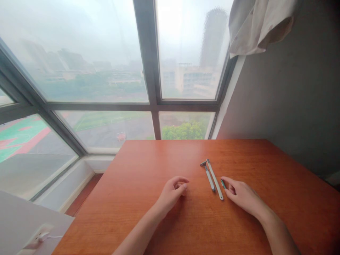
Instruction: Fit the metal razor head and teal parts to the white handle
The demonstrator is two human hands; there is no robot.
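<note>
Two slim pale tools lie side by side on the wooden table [148, 166]: a razor [208, 173] with its head pointing away, and a long white stick-like tool [215, 179] just right of it. My right hand [243, 196] rests on the table beside their near ends, fingers curled, with a small dark-green item [223, 183] at its fingertips. My left hand [172, 193] rests on the table to the left of the tools, fingers loosely curled under, nothing visible in it.
A large window [148, 102] stands behind the table's far edge. A grey wall [289, 106] runs along the right side, with white cloth [257, 24] hanging at its top. A white charger with cable [39, 238] sits on a pale surface at lower left.
</note>
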